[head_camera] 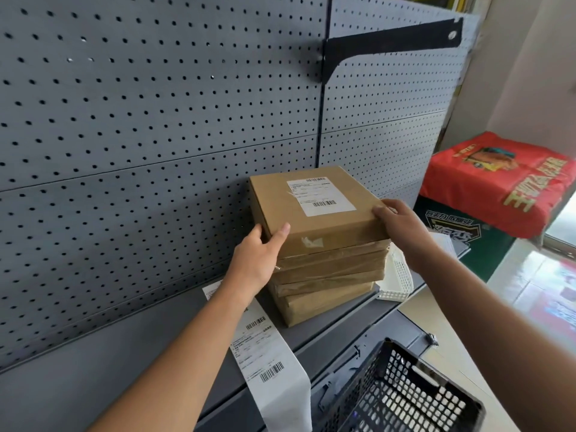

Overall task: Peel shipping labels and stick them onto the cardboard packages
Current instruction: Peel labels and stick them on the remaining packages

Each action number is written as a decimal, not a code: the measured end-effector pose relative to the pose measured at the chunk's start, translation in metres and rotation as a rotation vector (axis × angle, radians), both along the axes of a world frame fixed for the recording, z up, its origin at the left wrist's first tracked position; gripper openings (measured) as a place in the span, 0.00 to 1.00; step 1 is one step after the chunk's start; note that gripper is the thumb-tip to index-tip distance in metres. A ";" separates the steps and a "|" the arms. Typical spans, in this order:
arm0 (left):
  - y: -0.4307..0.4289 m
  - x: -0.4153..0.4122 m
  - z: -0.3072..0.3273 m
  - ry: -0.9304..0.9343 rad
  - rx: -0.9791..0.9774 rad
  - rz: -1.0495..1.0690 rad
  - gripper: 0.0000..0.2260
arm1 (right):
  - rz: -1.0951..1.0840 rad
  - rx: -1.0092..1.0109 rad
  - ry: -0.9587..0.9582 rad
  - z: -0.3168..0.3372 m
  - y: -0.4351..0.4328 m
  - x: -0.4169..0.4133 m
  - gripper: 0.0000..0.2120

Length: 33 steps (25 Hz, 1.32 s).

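Observation:
A stack of brown cardboard packages [327, 275] stands on the grey shelf [124, 353]. The top package [330, 226] carries a white shipping label [321, 196] with barcodes on its upper face. My left hand [258, 257] grips that package's near left corner, thumb behind, fingers on the front face. My right hand [399, 222] holds its right edge. A strip of shipping labels [268, 353] lies on the shelf under my left forearm and hangs over the front edge.
Grey pegboard [156, 120] backs the shelf, with a black bracket [389, 42] above. A white plastic tray [396, 275] sits right of the stack. A black perforated crate [405, 394] is below right. A red-covered box [498, 182] stands at right.

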<state>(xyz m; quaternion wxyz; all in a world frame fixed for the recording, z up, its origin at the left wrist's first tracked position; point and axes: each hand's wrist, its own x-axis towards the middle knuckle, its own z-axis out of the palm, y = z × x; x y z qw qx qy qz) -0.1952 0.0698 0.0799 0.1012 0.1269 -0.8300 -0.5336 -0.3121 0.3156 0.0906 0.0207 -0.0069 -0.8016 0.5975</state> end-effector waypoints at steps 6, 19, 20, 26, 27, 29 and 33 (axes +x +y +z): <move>-0.007 0.023 -0.001 0.069 -0.052 0.039 0.34 | -0.181 0.143 0.323 0.006 -0.010 0.029 0.19; -0.118 0.257 -0.049 0.146 0.101 0.378 0.13 | 0.519 0.135 0.496 -0.079 -0.155 0.189 0.16; -0.138 0.283 -0.052 0.154 0.105 0.460 0.15 | 0.580 0.120 0.456 -0.087 -0.178 0.198 0.19; -0.251 0.435 -0.056 0.104 -0.073 0.919 0.18 | 0.922 0.034 0.166 -0.086 -0.313 0.268 0.16; -0.266 0.457 -0.059 0.100 -0.079 0.989 0.15 | 0.969 0.022 0.111 -0.084 -0.333 0.282 0.15; -0.291 0.493 -0.067 0.074 -0.087 1.100 0.13 | 1.052 0.024 0.026 -0.084 -0.371 0.308 0.17; -0.326 0.533 -0.083 -0.004 -0.071 1.226 0.18 | 1.146 0.052 -0.115 -0.095 -0.433 0.352 0.22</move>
